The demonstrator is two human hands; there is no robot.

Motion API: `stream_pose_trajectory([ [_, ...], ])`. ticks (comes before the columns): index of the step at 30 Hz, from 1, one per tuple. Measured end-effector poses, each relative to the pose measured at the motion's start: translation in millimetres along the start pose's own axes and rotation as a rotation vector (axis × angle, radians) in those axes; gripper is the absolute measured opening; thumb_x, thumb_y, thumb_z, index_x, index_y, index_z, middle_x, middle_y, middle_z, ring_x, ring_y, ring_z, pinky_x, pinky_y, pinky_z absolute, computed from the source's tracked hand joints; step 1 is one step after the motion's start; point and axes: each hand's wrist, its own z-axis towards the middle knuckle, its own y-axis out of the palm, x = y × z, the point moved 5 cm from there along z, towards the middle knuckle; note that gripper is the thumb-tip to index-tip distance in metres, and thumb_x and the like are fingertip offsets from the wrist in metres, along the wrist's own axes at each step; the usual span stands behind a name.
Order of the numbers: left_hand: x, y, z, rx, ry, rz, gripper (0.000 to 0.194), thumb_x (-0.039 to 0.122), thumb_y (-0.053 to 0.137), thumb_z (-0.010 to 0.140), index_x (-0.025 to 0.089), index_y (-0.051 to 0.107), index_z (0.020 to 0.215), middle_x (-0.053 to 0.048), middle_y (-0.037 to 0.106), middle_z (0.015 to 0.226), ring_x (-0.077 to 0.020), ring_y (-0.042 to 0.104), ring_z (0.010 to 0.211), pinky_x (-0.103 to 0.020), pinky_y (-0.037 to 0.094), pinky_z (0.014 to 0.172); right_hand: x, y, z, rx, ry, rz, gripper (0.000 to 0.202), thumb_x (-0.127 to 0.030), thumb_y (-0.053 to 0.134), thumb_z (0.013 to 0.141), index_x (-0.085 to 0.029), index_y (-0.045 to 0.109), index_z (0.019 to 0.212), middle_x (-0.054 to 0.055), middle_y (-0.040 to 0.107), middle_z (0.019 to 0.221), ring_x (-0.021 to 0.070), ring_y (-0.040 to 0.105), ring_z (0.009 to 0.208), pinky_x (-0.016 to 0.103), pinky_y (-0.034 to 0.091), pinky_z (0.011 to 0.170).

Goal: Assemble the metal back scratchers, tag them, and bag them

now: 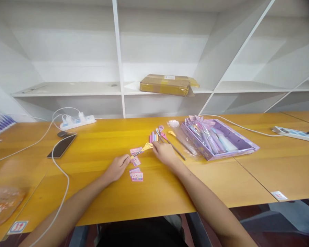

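My left hand point(118, 166) is closed around the handle of a yellow back scratcher point(146, 146) with a hand-shaped head and a metal rod, which points up and to the right. My right hand point(165, 153) has its fingers curled beside the scratcher's head, close to a row of pink, purple, blue and orange tube-like handles point(153, 136); its fingertips are partly hidden. Behind that hand lie loose back scratchers with purple, blue and pink heads point(164, 135). Under and below the yellow scratcher lie small pink printed cards point(137, 176).
A purple box point(237, 151) with bagged items stands at the right, beside a clear-bagged orange scratcher point(172, 133). A phone point(63, 145), a power strip point(78, 121) and white cables lie left. A taped carton point(166, 85) sits on the shelf. Another power strip point(298, 133) lies far right.
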Motion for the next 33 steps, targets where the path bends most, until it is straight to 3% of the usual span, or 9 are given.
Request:
stream_pose_trajectory([
  [3, -1, -3.0, -1, -0.019, -0.005, -0.021, 0.042, 0.05, 0.032, 0.109, 0.022, 0.058, 0.093, 0.001, 0.063, 0.085, -0.0182, 0.059, 0.081, -0.03, 0.04, 0.078, 47, -7, 6, 0.112, 0.199, -0.017, 0.039, -0.035, 0.035, 0.109, -0.018, 0.069, 0.104, 0.013, 0.074, 0.102, 0.0217, 0.067, 0.088, 0.029, 0.039, 0.075],
  [6, -1, -4.4, -1, -0.049, -0.006, -0.003, 0.041, 0.05, 0.033, 0.109, 0.022, 0.059, 0.095, 0.0, 0.063, 0.087, -0.0186, 0.059, 0.082, -0.03, 0.04, 0.078, 107, -18, 2, 0.25, 0.471, -0.108, 0.033, -0.024, 0.039, 0.105, -0.01, 0.068, 0.111, 0.021, 0.071, 0.112, 0.0292, 0.065, 0.107, 0.035, 0.043, 0.086],
  [9, -1, -3.3, 0, -0.076, -0.003, 0.02, 0.041, 0.05, 0.033, 0.109, 0.022, 0.06, 0.097, 0.0, 0.064, 0.088, -0.0189, 0.06, 0.083, -0.03, 0.041, 0.079, 154, -12, -9, 0.162, 0.677, -0.119, 0.036, -0.017, 0.04, 0.1, 0.0, 0.062, 0.124, 0.03, 0.067, 0.12, 0.0358, 0.066, 0.114, 0.042, 0.048, 0.091],
  [11, 0, -2.3, 0, -0.09, 0.0, 0.03, 0.04, 0.05, 0.033, 0.109, 0.022, 0.06, 0.097, 0.0, 0.065, 0.089, -0.0191, 0.061, 0.085, -0.03, 0.041, 0.079, 170, -4, -15, 0.072, 0.73, -0.079, 0.04, -0.019, 0.04, 0.101, 0.003, 0.058, 0.129, 0.033, 0.066, 0.119, 0.0368, 0.069, 0.11, 0.044, 0.051, 0.09],
  [21, 0, -1.0, -1, -0.13, -0.005, 0.049, 0.041, 0.053, 0.034, 0.108, 0.023, 0.059, 0.097, -0.002, 0.068, 0.093, -0.0208, 0.062, 0.088, -0.032, 0.044, 0.082, 168, 16, -16, -0.037, 0.705, -0.047, 0.051, -0.043, 0.055, 0.102, 0.0, 0.061, 0.128, 0.034, 0.064, 0.123, 0.0378, 0.071, 0.112, 0.046, 0.055, 0.093],
  [27, 1, -2.8, -2, -0.135, 0.006, 0.052, 0.039, 0.05, 0.035, 0.108, 0.022, 0.059, 0.096, -0.002, 0.067, 0.092, -0.0199, 0.061, 0.086, -0.031, 0.042, 0.079, 181, 16, -14, -0.08, 0.744, -0.027, 0.034, -0.029, 0.055, 0.1, -0.003, 0.075, 0.112, 0.027, 0.072, 0.107, 0.0307, 0.075, 0.103, 0.037, 0.056, 0.09],
  [33, 1, -3.5, -2, -0.127, 0.007, 0.047, 0.039, 0.051, 0.034, 0.108, 0.022, 0.058, 0.094, -0.001, 0.065, 0.09, -0.0192, 0.06, 0.083, -0.03, 0.04, 0.076, 190, 14, -16, -0.06, 0.755, 0.0, 0.036, -0.031, 0.054, 0.1, -0.005, 0.078, 0.104, 0.026, 0.074, 0.099, 0.0298, 0.074, 0.097, 0.037, 0.055, 0.087],
])
